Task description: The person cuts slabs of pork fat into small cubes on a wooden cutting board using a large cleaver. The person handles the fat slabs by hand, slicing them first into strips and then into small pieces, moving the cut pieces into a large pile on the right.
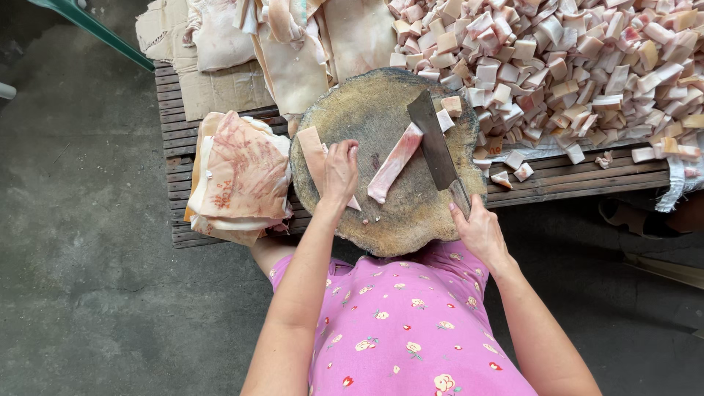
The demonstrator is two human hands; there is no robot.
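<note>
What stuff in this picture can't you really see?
- Cleaver handle: head view, hidden inside the right hand.
- Fat strip under the left hand: its middle is covered by the fingers.
- Pile of cubes: cut off by the top and right edges.
- Chopping block: its near edge is hidden by the person's pink top.
</note>
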